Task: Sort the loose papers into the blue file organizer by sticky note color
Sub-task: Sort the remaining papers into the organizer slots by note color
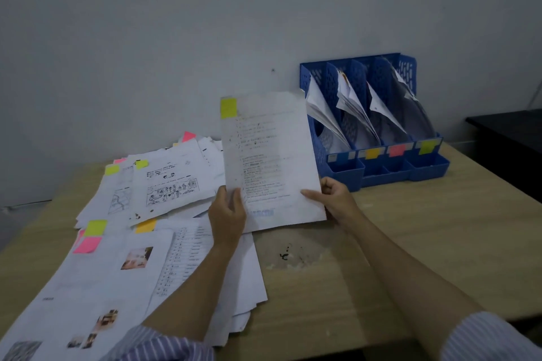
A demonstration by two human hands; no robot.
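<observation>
Now a printed sheet (pixel 269 161) w/ yellow-green sticky note (pixel 228 108) is held upright above the desk (pixel 410 243); left hand (pixel 227 214) and right hand (pixel 334 199) pinch its bottom edge. Blue file organizer (pixel 381 167) just right; loose papers (pixel 117 243) left.

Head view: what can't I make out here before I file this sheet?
- Text on the held sheet: blurred, too small to read.
- Sticky notes on papers already in the organizer: hidden by its dividers.
- Leftmost slot label: too pale to tell its colour.
- Pile: lower sheets covered, the bottom-left ones cut off by the frame edge.
</observation>
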